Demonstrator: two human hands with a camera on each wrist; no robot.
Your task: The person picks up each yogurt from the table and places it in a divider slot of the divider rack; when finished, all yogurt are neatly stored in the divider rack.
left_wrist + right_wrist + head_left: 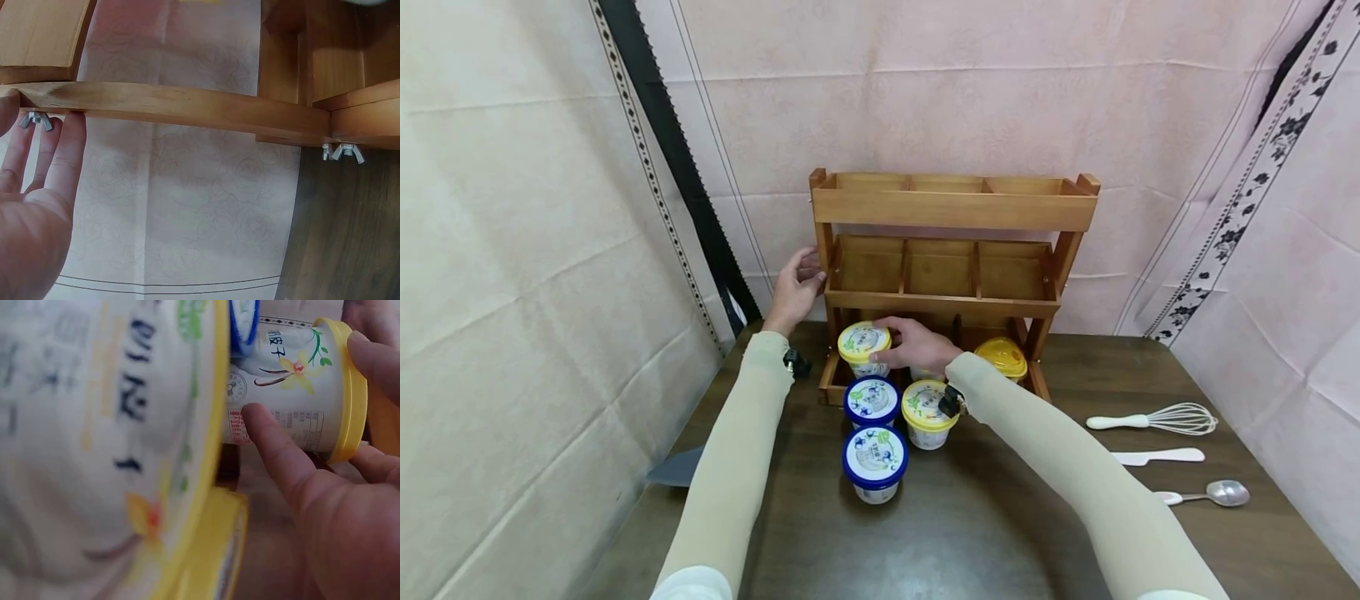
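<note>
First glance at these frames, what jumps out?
The three-tier wooden rack at the back of the dark table, with the left hand resting on its left post. In front of it, the right hand grips a yellow-lidded tub at the bottom shelf, above a cluster of blue-lidded tubs and another yellow one. A whisk lies at the right.

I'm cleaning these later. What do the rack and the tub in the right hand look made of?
Rack: wood, by its visible grain, with a smooth honey-brown finish. Tub: probably printed paperboard or plastic under a glossy yellow plastic-looking lid; the right hand grips it.
</note>
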